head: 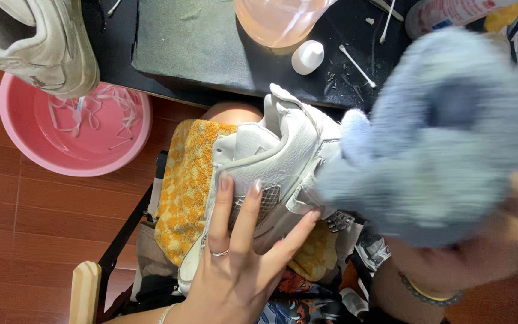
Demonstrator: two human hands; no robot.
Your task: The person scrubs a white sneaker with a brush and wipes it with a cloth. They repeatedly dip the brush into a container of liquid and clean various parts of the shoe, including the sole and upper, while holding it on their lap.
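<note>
A white high-top sneaker (283,150) lies on its side over a yellow towel (190,180) on my lap. My left hand (241,264), with a ring on one finger, presses flat on the shoe's side and holds it steady, fingers spread. My right hand (481,252), blurred, grips a fluffy light-blue cloth (439,138) that touches the shoe's upper right part. A bracelet sits on my right wrist.
A pink basin (19,144) with water and white laces stands on the wooden floor at left. Another worn sneaker (37,42) rests on the dark table edge. On the table lie a pinkish translucent container (277,21), a small white cap (307,57) and cotton swabs (358,66).
</note>
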